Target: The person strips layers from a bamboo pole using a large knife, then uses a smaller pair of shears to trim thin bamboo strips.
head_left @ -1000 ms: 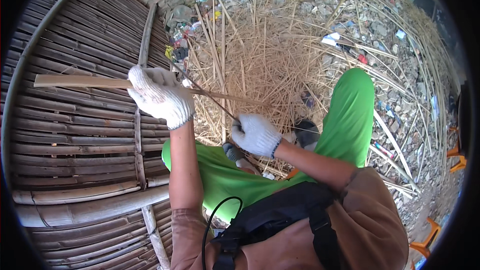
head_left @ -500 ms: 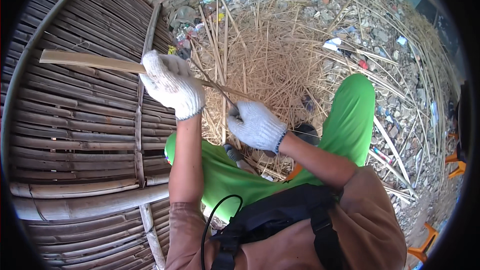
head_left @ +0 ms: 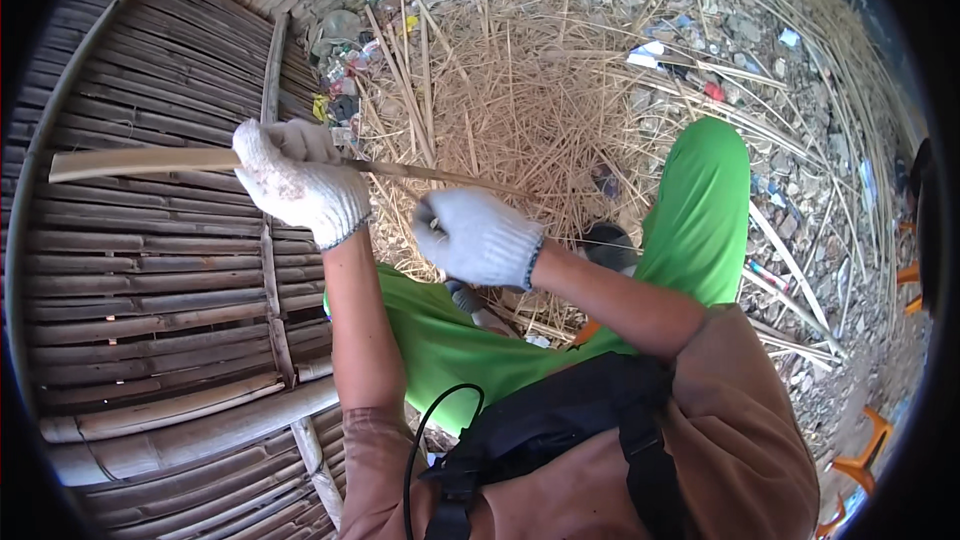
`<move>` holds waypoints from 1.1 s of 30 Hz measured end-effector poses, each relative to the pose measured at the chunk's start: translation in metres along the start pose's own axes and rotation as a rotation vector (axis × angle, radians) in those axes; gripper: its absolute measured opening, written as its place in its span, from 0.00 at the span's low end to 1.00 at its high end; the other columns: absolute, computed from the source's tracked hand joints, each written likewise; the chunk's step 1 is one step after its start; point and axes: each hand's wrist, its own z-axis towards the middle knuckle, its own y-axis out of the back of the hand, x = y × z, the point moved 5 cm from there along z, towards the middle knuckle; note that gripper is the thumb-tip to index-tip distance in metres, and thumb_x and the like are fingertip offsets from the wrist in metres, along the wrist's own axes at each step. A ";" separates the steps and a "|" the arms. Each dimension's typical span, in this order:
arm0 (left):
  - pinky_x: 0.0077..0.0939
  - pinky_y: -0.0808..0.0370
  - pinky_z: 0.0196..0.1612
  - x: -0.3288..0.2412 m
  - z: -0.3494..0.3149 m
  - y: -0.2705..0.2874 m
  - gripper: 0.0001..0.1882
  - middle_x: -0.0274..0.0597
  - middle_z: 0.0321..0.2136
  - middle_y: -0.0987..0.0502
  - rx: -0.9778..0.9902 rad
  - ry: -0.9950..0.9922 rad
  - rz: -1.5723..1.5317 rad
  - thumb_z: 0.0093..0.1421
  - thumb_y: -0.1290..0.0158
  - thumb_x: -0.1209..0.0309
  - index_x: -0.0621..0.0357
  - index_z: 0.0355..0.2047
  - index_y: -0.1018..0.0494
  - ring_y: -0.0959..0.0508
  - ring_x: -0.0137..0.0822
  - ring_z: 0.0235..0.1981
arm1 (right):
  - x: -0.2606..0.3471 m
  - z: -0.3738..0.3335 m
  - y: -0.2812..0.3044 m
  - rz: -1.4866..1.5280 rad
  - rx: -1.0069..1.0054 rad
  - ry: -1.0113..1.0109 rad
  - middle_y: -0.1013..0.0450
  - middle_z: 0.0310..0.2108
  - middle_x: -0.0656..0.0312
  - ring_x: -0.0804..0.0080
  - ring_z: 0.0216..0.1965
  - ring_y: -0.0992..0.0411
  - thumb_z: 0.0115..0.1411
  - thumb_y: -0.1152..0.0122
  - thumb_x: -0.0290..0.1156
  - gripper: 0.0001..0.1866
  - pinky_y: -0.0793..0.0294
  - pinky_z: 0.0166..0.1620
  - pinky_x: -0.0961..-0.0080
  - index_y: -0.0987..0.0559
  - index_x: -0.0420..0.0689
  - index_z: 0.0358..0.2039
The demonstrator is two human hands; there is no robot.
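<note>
My left hand (head_left: 298, 180), in a white knit glove, is closed around a long flat bamboo strip (head_left: 140, 161) that sticks out to the left and thins to a narrow sliver (head_left: 440, 176) on the right. My right hand (head_left: 478, 237), also gloved, is a fist just below that thin end, gripping a small tool whose blade I cannot make out. Both hands hover above my green trouser legs (head_left: 700, 210).
A woven bamboo mat panel (head_left: 150, 280) fills the left side. A heap of bamboo shavings and thin sticks (head_left: 520, 90) lies ahead, with rubble and litter beyond. A second tool handle (head_left: 470, 302) rests on my lap. A dark shoe (head_left: 608, 243) shows by my knee.
Both hands have lifted toward the top of the picture. The strip has swung to near level and pushed further left, and the right hand has slid along its thin end.
</note>
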 end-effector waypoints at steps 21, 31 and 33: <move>0.25 0.50 0.15 -0.002 0.021 0.046 0.28 0.23 0.14 0.52 0.173 0.070 -0.075 0.76 0.49 0.58 0.42 0.19 0.48 0.53 0.22 0.13 | -0.213 -0.057 -0.041 -0.313 0.165 -0.464 0.18 0.36 0.34 0.41 0.40 0.16 0.61 0.40 0.40 0.21 0.16 0.47 0.52 0.13 0.32 0.39; 0.22 0.51 0.16 0.001 0.029 0.071 0.22 0.24 0.14 0.51 0.006 0.067 -0.019 0.73 0.49 0.61 0.43 0.21 0.44 0.51 0.22 0.13 | -0.124 -0.031 -0.068 -0.024 -0.025 -0.247 0.18 0.34 0.37 0.39 0.35 0.18 0.60 0.41 0.41 0.18 0.18 0.43 0.50 0.14 0.37 0.36; 0.24 0.53 0.18 -0.003 0.022 0.064 0.22 0.25 0.14 0.50 -0.172 -0.001 0.120 0.71 0.48 0.61 0.45 0.21 0.43 0.51 0.23 0.14 | -0.105 -0.029 -0.074 -0.049 -0.073 -0.129 0.18 0.33 0.38 0.40 0.35 0.18 0.61 0.41 0.41 0.18 0.18 0.44 0.50 0.15 0.37 0.34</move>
